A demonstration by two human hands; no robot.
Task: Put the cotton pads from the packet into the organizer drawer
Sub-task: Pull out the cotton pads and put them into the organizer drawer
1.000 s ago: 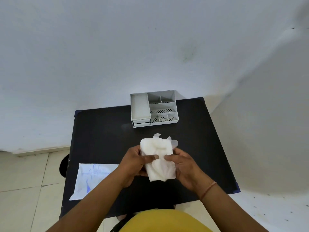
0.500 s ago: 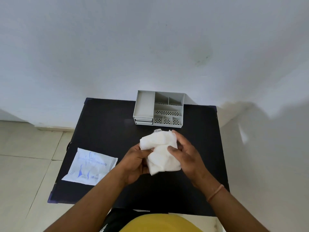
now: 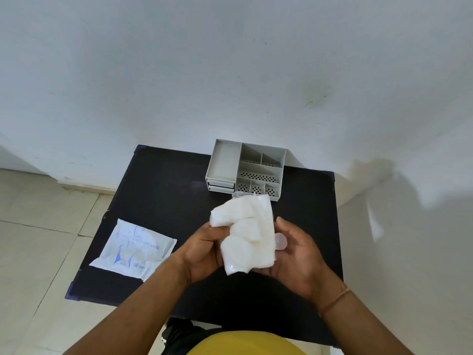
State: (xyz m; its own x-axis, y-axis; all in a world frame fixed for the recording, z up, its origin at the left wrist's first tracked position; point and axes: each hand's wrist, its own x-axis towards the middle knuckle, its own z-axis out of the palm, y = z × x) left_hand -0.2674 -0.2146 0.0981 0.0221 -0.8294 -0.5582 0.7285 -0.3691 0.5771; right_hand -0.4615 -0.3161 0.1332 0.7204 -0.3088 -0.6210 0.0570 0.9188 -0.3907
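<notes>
A clear plastic packet of round white cotton pads [image 3: 247, 230] is held above the middle of the black table [image 3: 158, 190]. My left hand [image 3: 202, 252] grips its left side near the top. My right hand [image 3: 297, 252] cups the packet's right side and bottom from below, fingers curled around it. The grey organizer [image 3: 247, 169] stands at the table's far edge against the wall, with open top compartments and two shut drawers [image 3: 221, 185] at its lower left front. The packet's top end points toward the organizer.
A flat white packet printed with blue glove lettering [image 3: 134, 248] lies on the table's left near corner. A white wall rises behind the table. Tiled floor [image 3: 38, 239] lies to the left, and my yellow shirt shows at the bottom edge.
The view swung so the table sits more to the right. My right hand slid from the top of the packet down to its right side and underside; the packet tilted.
</notes>
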